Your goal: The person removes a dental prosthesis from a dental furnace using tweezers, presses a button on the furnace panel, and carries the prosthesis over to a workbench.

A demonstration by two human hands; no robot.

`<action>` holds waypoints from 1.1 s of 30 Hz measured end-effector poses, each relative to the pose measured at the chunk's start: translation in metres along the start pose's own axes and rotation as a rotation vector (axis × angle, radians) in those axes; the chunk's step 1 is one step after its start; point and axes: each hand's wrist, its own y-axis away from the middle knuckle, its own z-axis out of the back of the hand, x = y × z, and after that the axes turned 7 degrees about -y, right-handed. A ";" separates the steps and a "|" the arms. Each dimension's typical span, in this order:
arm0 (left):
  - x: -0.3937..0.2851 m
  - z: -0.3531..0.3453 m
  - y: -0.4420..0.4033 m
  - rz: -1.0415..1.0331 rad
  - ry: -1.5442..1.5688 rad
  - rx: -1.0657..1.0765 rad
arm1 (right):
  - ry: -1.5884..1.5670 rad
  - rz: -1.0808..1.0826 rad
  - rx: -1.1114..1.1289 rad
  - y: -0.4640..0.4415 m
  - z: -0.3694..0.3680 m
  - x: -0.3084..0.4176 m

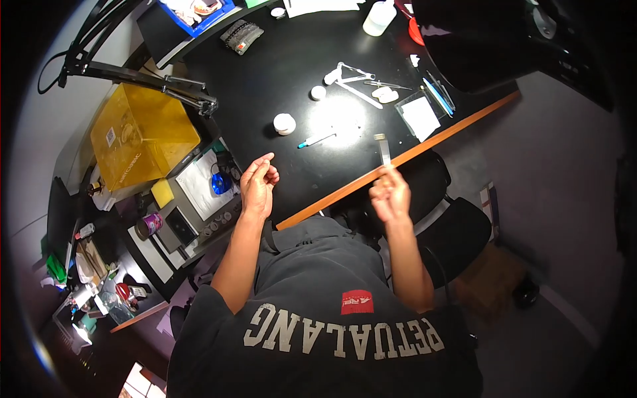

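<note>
My right hand (390, 194) is closed in a pinch at the desk's front edge. It grips a short flat strip-like tool (383, 150), which is pale with a wider, darker far end; its exact kind I cannot make out. Over the desk's near left part, my left hand (259, 186) holds nothing visible, index finger stretched out and the others loosely bent. Beyond it stands a small round white jar (284, 124). A slim blue-tipped pen-like tool (316, 140) lies between the hands, beside a bright patch of lamplight.
Farther back lie a small white round piece (318, 93), a jointed white tool (358, 87) and a white pad (420, 119). Slim tools (439, 94) lie at the right. A white bottle (379, 18) stands behind. A yellow translucent box (136, 136) and lamp arm (142, 78) occupy the left.
</note>
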 end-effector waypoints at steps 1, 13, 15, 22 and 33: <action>-0.001 -0.003 0.001 0.002 0.002 -0.004 | 0.100 -0.066 -0.094 0.009 -0.006 -0.019; -0.008 -0.011 0.006 0.067 0.046 0.035 | 0.159 -0.198 0.011 0.025 -0.018 -0.030; -0.010 -0.013 0.005 0.057 0.042 0.043 | 0.149 -0.124 0.047 0.028 -0.015 -0.029; -0.009 -0.006 0.002 0.066 0.043 0.036 | 0.221 -0.032 -0.053 0.022 -0.008 -0.019; -0.004 -0.006 0.003 0.076 0.014 0.064 | 0.191 -0.209 0.036 0.036 -0.007 -0.042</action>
